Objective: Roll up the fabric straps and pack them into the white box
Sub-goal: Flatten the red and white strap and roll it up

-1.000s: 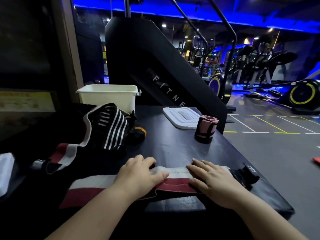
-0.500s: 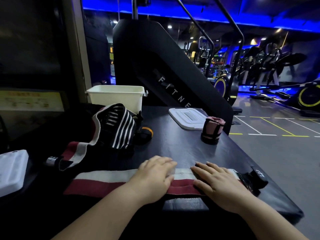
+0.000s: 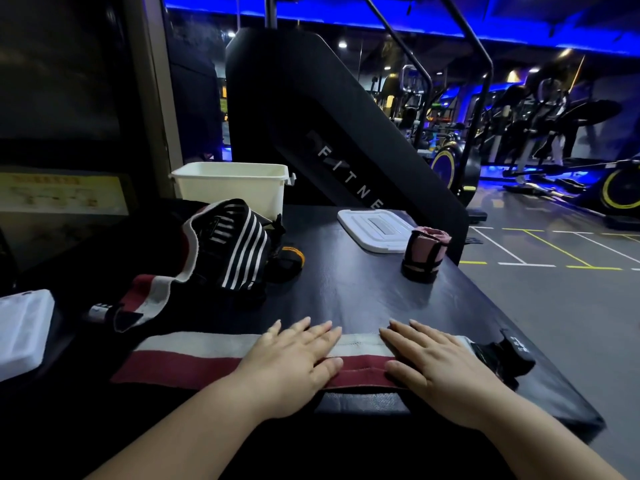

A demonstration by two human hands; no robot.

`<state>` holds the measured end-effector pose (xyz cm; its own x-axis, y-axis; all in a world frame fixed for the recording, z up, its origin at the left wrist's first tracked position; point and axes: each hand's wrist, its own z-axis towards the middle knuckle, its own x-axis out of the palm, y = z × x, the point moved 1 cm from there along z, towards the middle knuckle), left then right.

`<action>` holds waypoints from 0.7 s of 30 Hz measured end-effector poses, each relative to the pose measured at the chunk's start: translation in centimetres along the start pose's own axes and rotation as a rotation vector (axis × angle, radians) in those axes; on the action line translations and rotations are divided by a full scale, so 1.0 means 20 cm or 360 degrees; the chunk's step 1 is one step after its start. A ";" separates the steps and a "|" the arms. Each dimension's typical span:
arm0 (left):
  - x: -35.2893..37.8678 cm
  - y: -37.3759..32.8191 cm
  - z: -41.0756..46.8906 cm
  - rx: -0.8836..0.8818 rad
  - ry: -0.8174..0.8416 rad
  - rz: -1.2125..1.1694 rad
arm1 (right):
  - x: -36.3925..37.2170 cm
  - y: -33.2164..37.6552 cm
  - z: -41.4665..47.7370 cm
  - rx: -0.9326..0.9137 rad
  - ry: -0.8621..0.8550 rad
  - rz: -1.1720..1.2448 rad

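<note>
Head view, both hands on one strap. The red-and-white strap (image 3: pixel 194 358) lies flat and unrolled along the near edge of the black padded bench (image 3: pixel 363 299), well in front of the white box (image 3: pixel 228 192), on the viewer's side. It is woven fabric w/ two long bands: white on the edge facing the box, dark red on the edge away from it. Its end to the right of the box carries a black tab (image 3: pixel 502 355) w/ small white marks, unreadable.

Left hand (image 3: pixel 294 362): palm down, fingers straight and close together, pressing the strap. Right hand (image 3: pixel 440 368): likewise flat, fingers slightly spread, next to the tab. Neither hand curls round anything, and a short stretch of strap shows btwn them.

The box is rectangular, open-topped, smooth plastic. Just in front of it is a heap of loose straps (image 3: pixel 235 247), black w/ thin white stripes. To the right of the box lies a flat white lid (image 3: pixel 374 228) w/ a recessed centre. Just beside the lid, nearer the viewer than the box, stands a pink rolled strap (image 3: pixel 426 254), an upright cylinder bound by black bands. Bench surface: matte, leather-like.
</note>
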<state>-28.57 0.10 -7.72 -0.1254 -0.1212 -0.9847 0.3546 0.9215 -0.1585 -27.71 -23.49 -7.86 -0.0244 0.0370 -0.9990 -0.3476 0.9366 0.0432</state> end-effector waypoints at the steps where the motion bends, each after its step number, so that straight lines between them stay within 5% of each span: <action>1: 0.00 0.01 -0.01 -0.0030 0.0012 -0.0005 | 0.00 -0.01 -0.01 0.0010 0.0007 0.0007; 13: -0.01 0.05 -0.05 -0.0152 0.0018 -0.0047 | 0.00 -0.03 -0.03 0.0132 0.0048 0.0014; 21: -0.04 0.08 -0.04 -0.0192 -0.0216 -0.0149 | -0.06 0.01 -0.02 0.0120 0.0010 0.0092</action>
<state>-28.72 2.04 -7.15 -0.0238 -0.2494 -0.9681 0.2330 0.9403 -0.2480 -28.05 -23.50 -6.64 -0.0483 0.0897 -0.9948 -0.2741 0.9565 0.0996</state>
